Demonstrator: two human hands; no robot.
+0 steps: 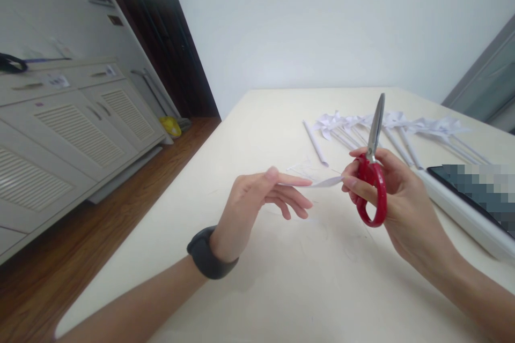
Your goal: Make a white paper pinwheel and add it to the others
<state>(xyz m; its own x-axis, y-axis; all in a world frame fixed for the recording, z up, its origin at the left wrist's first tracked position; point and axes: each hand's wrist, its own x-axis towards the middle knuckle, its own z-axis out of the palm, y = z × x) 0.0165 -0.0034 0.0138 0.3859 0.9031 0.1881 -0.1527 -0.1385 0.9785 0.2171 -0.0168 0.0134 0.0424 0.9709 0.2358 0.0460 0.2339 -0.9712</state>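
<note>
Red-handled scissors [372,171] are sitting upright in the right hand [386,193], fingers curled through them. The left hand [257,198] is pinching a paper strip [322,183] between thumb and fingertips.

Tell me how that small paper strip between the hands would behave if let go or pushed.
The paper strip is thin and spans from the left hand to the right hand, so it is probably floppy and very light. A push would likely bend or slide it rather than roll it.

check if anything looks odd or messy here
Nothing stands out. The right hand holds the scissors blades up, both hands pinch a paper strip, and the pinwheels lie in a row.
</note>
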